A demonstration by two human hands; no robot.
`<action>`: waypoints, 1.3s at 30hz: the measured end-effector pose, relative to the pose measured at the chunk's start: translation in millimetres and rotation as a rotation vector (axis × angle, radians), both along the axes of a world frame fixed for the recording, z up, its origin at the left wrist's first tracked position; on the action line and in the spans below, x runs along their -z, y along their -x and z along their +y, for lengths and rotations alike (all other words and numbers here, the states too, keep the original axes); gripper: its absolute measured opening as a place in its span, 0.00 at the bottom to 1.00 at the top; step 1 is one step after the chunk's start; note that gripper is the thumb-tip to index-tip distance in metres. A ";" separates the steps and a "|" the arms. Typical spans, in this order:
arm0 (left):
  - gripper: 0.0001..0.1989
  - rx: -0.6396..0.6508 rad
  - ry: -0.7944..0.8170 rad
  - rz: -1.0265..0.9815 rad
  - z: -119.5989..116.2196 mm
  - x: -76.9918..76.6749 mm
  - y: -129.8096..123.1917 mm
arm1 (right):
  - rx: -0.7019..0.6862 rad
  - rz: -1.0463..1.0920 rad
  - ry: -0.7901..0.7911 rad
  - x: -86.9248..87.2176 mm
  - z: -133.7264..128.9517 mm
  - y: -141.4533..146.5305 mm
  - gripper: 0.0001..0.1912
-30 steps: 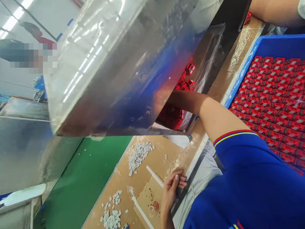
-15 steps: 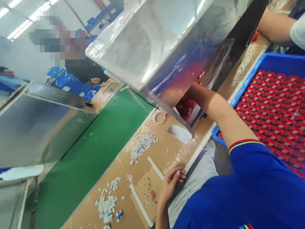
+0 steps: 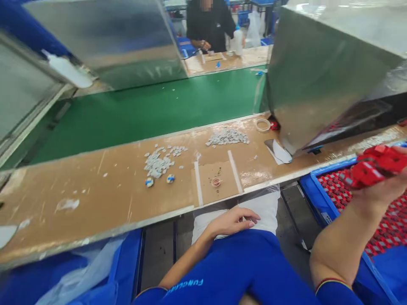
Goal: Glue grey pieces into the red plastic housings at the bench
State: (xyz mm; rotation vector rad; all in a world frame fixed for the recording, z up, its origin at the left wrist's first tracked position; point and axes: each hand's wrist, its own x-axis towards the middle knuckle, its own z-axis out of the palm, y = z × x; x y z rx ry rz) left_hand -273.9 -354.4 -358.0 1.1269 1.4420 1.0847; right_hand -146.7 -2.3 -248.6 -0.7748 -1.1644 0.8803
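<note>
Factory floor: a green conveyor belt (image 3: pixel 143 114) runs between two long workbenches, with a stainless steel hood (image 3: pixel 330 72) rising at the right of the near bench and a second steel panel (image 3: pixel 104 42) standing at upper left. Across the belt, a co-worker in a black top (image 3: pixel 206 25) stands at the far bench, hands together, just beside a white plastic bottle (image 3: pixel 238 41).

On the brown, tape-covered top of the near workbench (image 3: pixel 95 199), small grey-white pieces lie in two loose piles (image 3: pixel 157 163) (image 3: pixel 227 137), with two blue-and-white pieces (image 3: pixel 171 178) just below the left pile. A small round dish (image 3: pixel 216 182) sits between two white tape strips (image 3: pixel 235 171). A clear tape roll (image 3: pixel 263 125) and a white scoop (image 3: pixel 280 153) lie near the foot of the hood.

The person's right hand (image 3: pixel 378 190) is raised at the right edge of the frame, palm up beneath a clump of red boxes (image 3: pixel 377 163). The boxes hide the fingers, so the exact grip cannot be told. The clump hangs above a blue plastic crate (image 3: pixel 321 190) packed with rows of more red boxes (image 3: pixel 337 190). Below the bench edge, the left hand (image 3: pixel 230 222) lies palm down, fingers together and lightly curled, on a white plastic-wrapped cushion (image 3: pixel 263 209), holding nothing.
</note>
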 end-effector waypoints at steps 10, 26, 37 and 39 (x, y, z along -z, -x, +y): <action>0.19 -0.238 -0.113 -0.128 -134.3 2.2 29.3 | -1.079 -1.275 -0.943 58.3 -232.7 284.4 0.33; 0.16 -1.076 0.156 0.635 -104.6 28.9 156.9 | -1.164 -1.500 -1.100 77.3 -224.0 282.4 0.30; 0.14 -1.054 0.017 0.644 -86.7 42.7 170.5 | -1.305 -0.874 -0.338 137.6 -154.9 131.1 0.22; 0.20 -1.104 -0.153 0.420 -93.5 46.9 153.6 | -1.324 -0.847 -0.364 146.3 -165.9 130.0 0.22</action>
